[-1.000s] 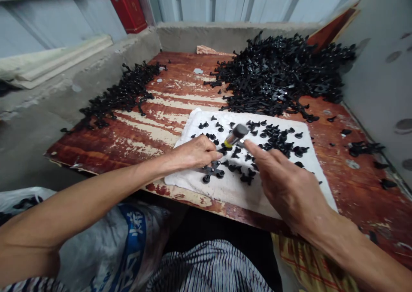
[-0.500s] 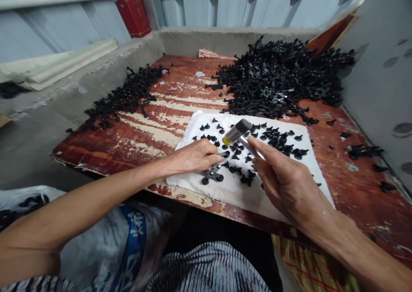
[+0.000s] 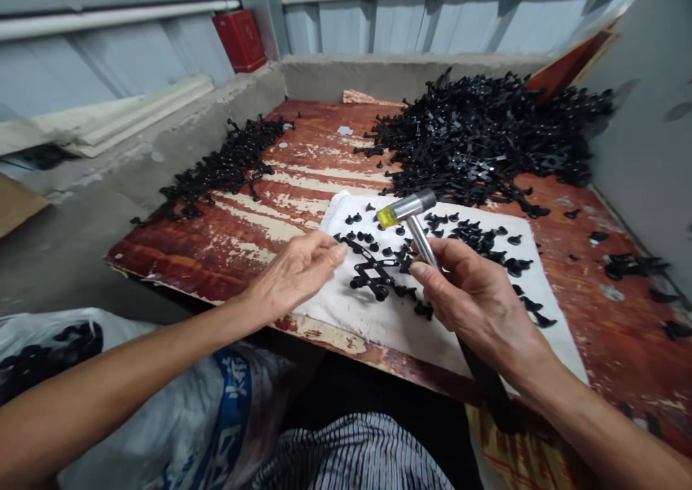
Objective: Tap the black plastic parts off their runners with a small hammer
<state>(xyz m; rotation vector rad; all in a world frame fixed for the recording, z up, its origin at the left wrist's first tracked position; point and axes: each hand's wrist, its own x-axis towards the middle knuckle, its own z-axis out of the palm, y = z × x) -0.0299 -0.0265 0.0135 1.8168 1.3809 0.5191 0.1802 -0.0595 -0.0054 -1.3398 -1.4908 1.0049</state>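
My right hand point(image 3: 476, 303) grips the shaft of a small hammer point(image 3: 408, 207) with a silver head and a yellow face, raised above the white cloth point(image 3: 389, 317). My left hand point(image 3: 295, 274) holds a black plastic frame part point(image 3: 373, 274) by its left end, lifted slightly over the cloth. Several small black caps point(image 3: 470, 234) lie scattered on the cloth around both hands.
A large heap of black plastic parts point(image 3: 486, 137) fills the back right of the worn red board point(image 3: 254, 223). A smaller heap point(image 3: 221, 169) lies at the left. A red box point(image 3: 241, 39) stands on the concrete ledge. A white sack point(image 3: 162, 418) sits by my left arm.
The hammer has risen from the cloth. My left hand has drawn back and lifted the black frame part, which earlier lay flat under its fingers.
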